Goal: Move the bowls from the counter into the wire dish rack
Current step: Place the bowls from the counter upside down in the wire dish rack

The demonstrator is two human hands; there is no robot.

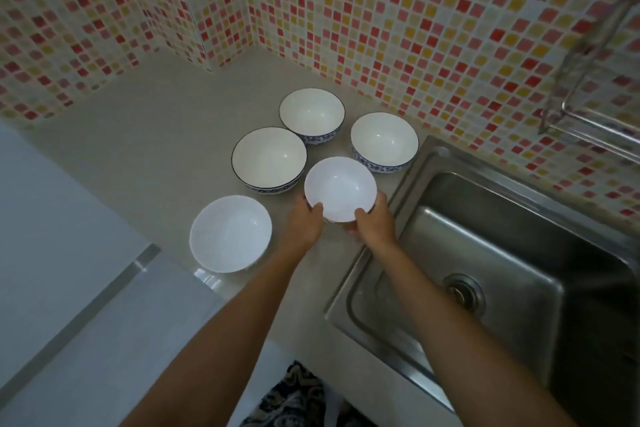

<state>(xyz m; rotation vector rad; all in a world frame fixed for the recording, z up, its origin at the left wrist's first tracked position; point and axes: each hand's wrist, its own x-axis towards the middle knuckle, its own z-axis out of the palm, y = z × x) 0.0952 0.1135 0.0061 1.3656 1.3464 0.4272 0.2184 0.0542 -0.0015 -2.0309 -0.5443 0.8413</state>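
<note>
Both hands on the small white bowl [340,188], four more bowls to go

The left hand [304,222] and right hand [375,221] pinch the small white bowl's near rim from either side, fingers curled snugly on it, just left of the sink [485,253]. Can't tell if it's off the counter [156,135] yet. The wire dish rack [595,121] hangs on the wall above the sink's far side, so a level lift up and across looks best, well clear of the patterned bowl [384,142] behind.

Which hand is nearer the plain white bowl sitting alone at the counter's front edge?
Left. The left hand grips the held bowl just right of the plain white bowl; the right hand is farther, sink-side.
</note>
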